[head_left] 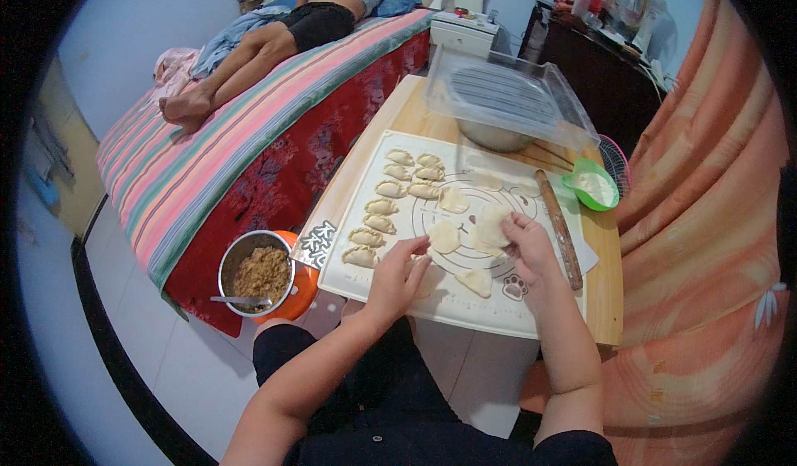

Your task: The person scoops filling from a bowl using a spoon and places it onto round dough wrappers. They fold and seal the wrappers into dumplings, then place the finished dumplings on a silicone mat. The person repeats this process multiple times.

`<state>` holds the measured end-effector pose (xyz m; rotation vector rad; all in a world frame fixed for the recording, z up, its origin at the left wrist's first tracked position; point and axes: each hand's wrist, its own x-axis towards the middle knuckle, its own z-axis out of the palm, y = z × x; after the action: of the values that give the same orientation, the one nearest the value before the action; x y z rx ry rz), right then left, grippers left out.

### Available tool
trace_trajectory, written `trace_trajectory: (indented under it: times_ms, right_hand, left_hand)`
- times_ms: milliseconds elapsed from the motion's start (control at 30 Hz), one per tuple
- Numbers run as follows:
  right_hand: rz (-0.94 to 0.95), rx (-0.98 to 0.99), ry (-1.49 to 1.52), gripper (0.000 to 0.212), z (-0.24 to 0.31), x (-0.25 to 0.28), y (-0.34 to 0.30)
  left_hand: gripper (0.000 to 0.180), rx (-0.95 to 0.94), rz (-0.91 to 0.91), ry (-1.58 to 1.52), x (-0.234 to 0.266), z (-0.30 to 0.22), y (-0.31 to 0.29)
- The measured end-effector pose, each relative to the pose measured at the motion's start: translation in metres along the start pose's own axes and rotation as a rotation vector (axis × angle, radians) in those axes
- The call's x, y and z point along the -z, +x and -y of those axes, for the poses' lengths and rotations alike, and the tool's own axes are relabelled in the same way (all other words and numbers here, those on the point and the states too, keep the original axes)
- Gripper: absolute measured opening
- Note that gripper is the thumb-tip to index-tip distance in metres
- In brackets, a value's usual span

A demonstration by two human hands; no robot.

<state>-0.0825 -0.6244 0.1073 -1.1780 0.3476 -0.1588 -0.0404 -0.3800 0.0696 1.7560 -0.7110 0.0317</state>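
My right hand (529, 244) pinches the edge of a round dumpling wrapper (491, 225) above the pastry mat (365, 279). More wrappers seem to lie just under it. My left hand (398, 277) is open over the mat, its fingertips close to another flat wrapper (444, 236); nothing shows in its fingers. A wrapper (452, 199) lies farther back, and a folded-looking piece of dough (475, 282) is near the front edge. Several shaped dumplings (381, 206) stand in two uneven rows along the mat's left side. To the right rests a wooden rolling pin (560, 229).
A pot of filling with a spoon (257, 275) stands on an orange stool (300, 296) at the left. At the back are a clear plastic bin (510, 92) and a green bowl of flour (594, 185). A person (274, 38) lies on the striped bed. An orange curtain (706, 217) hangs right.
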Motion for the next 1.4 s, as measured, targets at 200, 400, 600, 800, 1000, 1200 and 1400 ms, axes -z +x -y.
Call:
trace_trajectory:
  times_ms: [200, 400, 600, 800, 1000, 1200, 1400]
  right_hand:
    - [0.087, -0.05, -0.166, 0.025, -0.015, -0.055, -0.043]
    - [0.131, -0.084, -0.054, 0.027, -0.017, -0.062, -0.05]
    - [0.138, -0.127, -0.129, 0.024, -0.014, -0.07, -0.053]
    - [0.105, -0.183, 0.121, 0.019, -0.024, -0.076, -0.057]
    - [0.1, -0.166, 0.261, 0.019, -0.036, -0.08, -0.061]
    - [-0.035, -0.044, 0.368, 0.019, -0.044, -0.096, -0.072]
    - [-0.011, 0.247, 0.094, 0.017, -0.054, -0.11, -0.083]
  left_hand:
    - [0.031, 0.387, 0.153, -0.494, -0.003, -0.031, 0.017]
    - [0.025, 0.424, 0.059, -0.585, 0.007, -0.027, 0.015]
    - [0.018, 0.056, -0.01, -0.049, 0.018, -0.051, 0.012]
    - [0.012, -0.385, -0.125, 0.441, 0.026, -0.053, 0.011]
    - [0.013, -0.363, -0.154, 0.258, 0.021, -0.048, 0.003]
    - [0.019, -0.129, 0.03, 0.018, 0.023, -0.066, -0.005]
    - [0.019, 0.244, 0.024, -0.312, 0.022, -0.067, -0.008]
